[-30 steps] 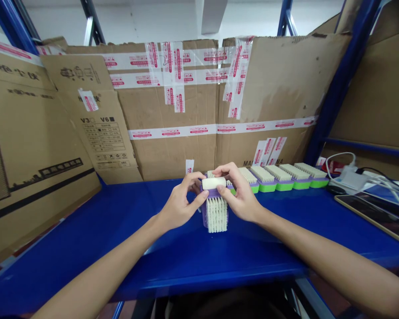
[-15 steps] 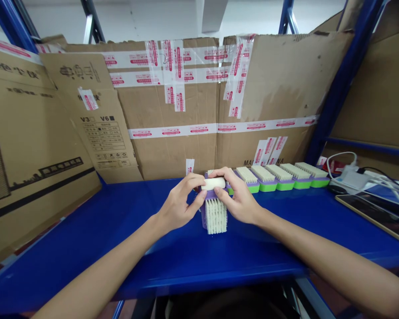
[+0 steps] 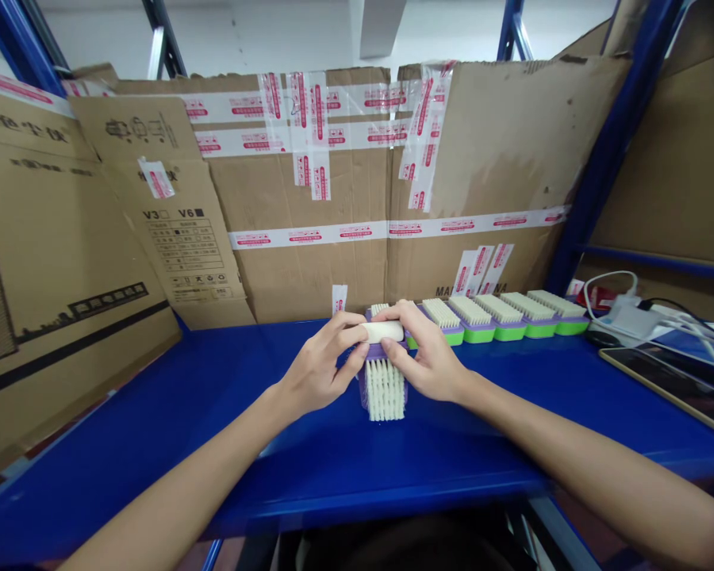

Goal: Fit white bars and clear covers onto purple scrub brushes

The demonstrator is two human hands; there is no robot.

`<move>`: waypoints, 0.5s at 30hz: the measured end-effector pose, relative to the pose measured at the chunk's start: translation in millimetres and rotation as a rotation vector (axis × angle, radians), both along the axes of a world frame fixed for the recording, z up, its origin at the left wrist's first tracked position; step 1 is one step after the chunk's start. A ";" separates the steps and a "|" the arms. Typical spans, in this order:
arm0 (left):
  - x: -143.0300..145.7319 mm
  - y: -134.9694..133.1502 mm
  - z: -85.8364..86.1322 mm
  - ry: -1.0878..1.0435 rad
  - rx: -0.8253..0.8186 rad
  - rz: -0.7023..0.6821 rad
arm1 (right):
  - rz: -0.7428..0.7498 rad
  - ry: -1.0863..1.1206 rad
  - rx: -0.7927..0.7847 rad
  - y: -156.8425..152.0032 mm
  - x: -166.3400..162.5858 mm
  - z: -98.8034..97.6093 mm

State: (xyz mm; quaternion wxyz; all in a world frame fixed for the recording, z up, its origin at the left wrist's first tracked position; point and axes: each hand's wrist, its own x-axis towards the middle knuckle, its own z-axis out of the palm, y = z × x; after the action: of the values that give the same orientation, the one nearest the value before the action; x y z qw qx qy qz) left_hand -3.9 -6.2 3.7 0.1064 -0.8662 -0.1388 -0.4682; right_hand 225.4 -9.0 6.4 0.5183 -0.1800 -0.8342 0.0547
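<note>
Both my hands meet over the middle of the blue table [image 3: 232, 444]. Between thumb and fingers, my left hand [image 3: 323, 358] pinches the left end of a white, rounded, cylinder-like piece [image 3: 385, 331]. My right hand [image 3: 427, 357] grips its other end, thumb on the near side. The piece lies crosswise against the purple body of a scrub brush [image 3: 386, 388], whose off-white bristles show below it, towards me. My fingers hide part of the purple body, so I cannot tell whether the piece is joined to it. More bristles [image 3: 379, 308] peek out behind the piece.
Several scrub brushes [image 3: 493, 309] with purple and green bases stand in a row at the back right, bristles up. Further right lie a tablet-like device [image 3: 672, 388], a white charger [image 3: 627, 317] and cables. Taped cardboard [image 3: 309, 274] walls the back and left.
Both hands keep their hold on the white piece. My right thumb has shifted slightly, and the brush's bristle end has moved a touch to the left.
</note>
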 end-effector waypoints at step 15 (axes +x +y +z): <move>0.9 2.1 -8.1 -0.100 -0.329 0.034 | 0.025 0.026 -0.082 1.5 0.0 -0.4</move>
State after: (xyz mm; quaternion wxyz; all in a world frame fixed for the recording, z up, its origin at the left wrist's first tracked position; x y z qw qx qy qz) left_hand -3.0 -4.1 -4.4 -0.0362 -0.8450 -0.2332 -0.4799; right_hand 225.4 -7.5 6.0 0.5205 -0.1898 -0.8267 0.0978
